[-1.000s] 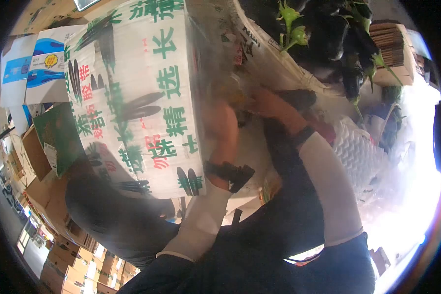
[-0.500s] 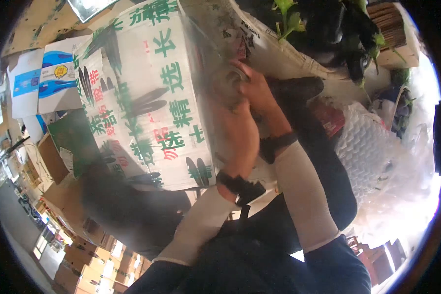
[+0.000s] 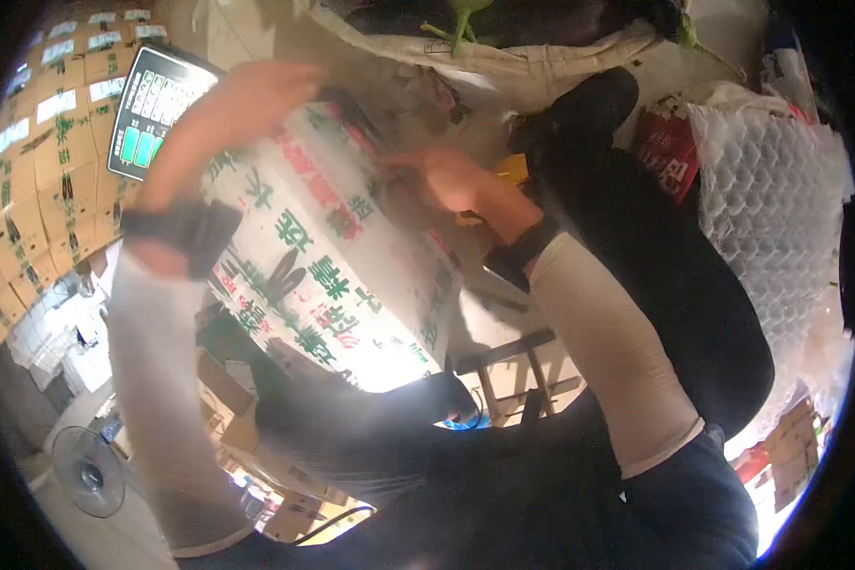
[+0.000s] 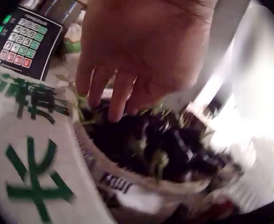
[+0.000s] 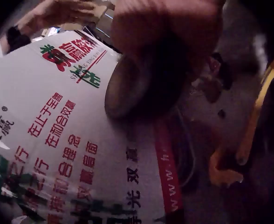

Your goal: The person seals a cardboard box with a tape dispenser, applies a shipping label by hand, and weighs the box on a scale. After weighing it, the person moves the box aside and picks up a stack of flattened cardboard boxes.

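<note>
The white carton (image 3: 299, 242) with green and red lettering stands tilted between the arms. Over its far end, my left hand (image 3: 266, 100) is blurred; in the left wrist view the same hand (image 4: 144, 51) has loosely extended fingers, with nothing visible in them. My right hand (image 3: 437, 180) is at the carton's right side. In the right wrist view that hand (image 5: 167, 28) grips a dark round roll, probably tape (image 5: 123, 88), against the printed carton face (image 5: 76, 154); its fingertips are hidden.
A keypad scale display (image 3: 157, 109) stands beyond the carton. A sack (image 4: 141, 186) of dark eggplants (image 4: 174, 144) lies at the far side. Bubble wrap (image 3: 769, 209) is at right, a yellow tool-like item (image 5: 253, 116) on the floor, stacked boxes (image 3: 57, 171) at left.
My left hand has moved from the carton's right side to its far left end. The carton now appears turned and tilted, and the head view has shifted. The right hand remains beside the carton.
</note>
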Available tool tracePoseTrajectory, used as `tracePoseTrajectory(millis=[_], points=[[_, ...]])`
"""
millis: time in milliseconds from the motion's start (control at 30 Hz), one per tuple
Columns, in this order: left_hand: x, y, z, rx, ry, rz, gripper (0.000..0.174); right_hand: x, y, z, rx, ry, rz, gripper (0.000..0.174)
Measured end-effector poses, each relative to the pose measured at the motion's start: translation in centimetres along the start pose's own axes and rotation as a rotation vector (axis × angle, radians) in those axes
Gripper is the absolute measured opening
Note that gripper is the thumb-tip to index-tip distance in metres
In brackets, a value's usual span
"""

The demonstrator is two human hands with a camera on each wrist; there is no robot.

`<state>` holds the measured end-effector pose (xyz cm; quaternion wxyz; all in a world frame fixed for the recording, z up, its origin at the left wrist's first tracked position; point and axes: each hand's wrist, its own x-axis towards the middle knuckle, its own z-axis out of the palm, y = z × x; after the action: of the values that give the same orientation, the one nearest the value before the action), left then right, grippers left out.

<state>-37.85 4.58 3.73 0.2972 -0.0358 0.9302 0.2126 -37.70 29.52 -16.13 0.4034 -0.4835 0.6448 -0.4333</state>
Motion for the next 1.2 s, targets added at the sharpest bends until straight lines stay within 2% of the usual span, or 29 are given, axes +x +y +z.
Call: tracePoseTrajectory(millis=[67,133,167,200,300,400,533,600,633,700,733,800,900,933,1000,1100,1133,1200], points=[[3.4,-1.1,1.1,0.268,-0.195,0.192,0.046,0.0,-0.3,-0.2,-0.015,-0.002,-0.008,0.066],[6.3,1.1,2.7,0.527,-0.509,-0.454,0.055,-0.2,-1.0,-0.7,-0.033,-0.013,-0.014,0.067],[6.6,-0.2,2.5,0.534,-0.514,-0.461,0.055,0.0,-2.0,-1.4,-0.059,-0.071,0.061,0.067],[6.5,-1.3,2.0,0.585,-0.516,-0.382,0.057,0.1,-2.5,-1.8,-0.08,-0.128,0.142,0.067],[5.8,-2.5,1.0,0.592,-0.597,-0.245,0.058,1.6,-2.3,-2.0,-0.089,-0.216,0.151,0.066],[5.4,-6.8,2.9,0.557,-0.4,-0.298,0.056,2.4,-2.2,-2.3,-0.064,-0.216,0.124,0.062],[6.5,-8.4,3.8,0.602,-0.48,-0.245,0.054,1.6,-3.1,-3.2,-0.036,-0.314,0.201,0.059],[7.0,-9.7,4.4,0.631,-0.473,-0.263,0.052,1.6,-2.8,-2.2,-0.029,-0.141,0.184,0.053],[7.2,-10.3,4.9,0.629,-0.468,-0.266,0.052,1.8,-2.8,-2.2,-0.034,-0.143,0.181,0.053],[7.2,-10.8,5.4,0.678,-0.496,-0.162,0.051,2.4,-3.4,-2.6,0.004,-0.197,0.186,0.046],[7.1,-11.1,5.8,0.673,-0.499,-0.167,0.051,3.0,-3.7,-2.6,0.006,-0.204,0.183,0.046],[7.2,-9.4,5.9,0.594,-0.455,-0.36,0.05,4.3,-3.8,-2.5,-0.214,-0.369,0.154,0.038],[7.6,-7.5,4.7,0.615,-0.481,-0.331,0.051,4.3,-3.6,-1.7,-0.28,-0.339,0.069,0.03],[7.6,-7.5,4.6,0.612,-0.484,-0.325,0.051,3.6,-3.3,-1.4,-0.278,-0.342,0.075,0.03],[7.6,-8.2,4.2,0.602,-0.522,-0.259,0.05,1.4,-2.8,-0.9,-0.201,-0.188,-0.006,0.035],[6.9,-7.7,3.8,0.578,-0.43,-0.146,0.048,-0.4,-4.1,-0.6,-0.244,-0.169,0.097,0.04],[7.4,-8.3,4.1,0.57,-0.488,-0.193,0.047,-0.7,-4.7,-0.6,-0.25,-0.181,0.103,0.04],[7.4,-9.7,4.8,0.55,-0.431,-0.193,0.048,-1.2,-5.7,-0.5,-0.324,-0.219,0.121,0.045]])
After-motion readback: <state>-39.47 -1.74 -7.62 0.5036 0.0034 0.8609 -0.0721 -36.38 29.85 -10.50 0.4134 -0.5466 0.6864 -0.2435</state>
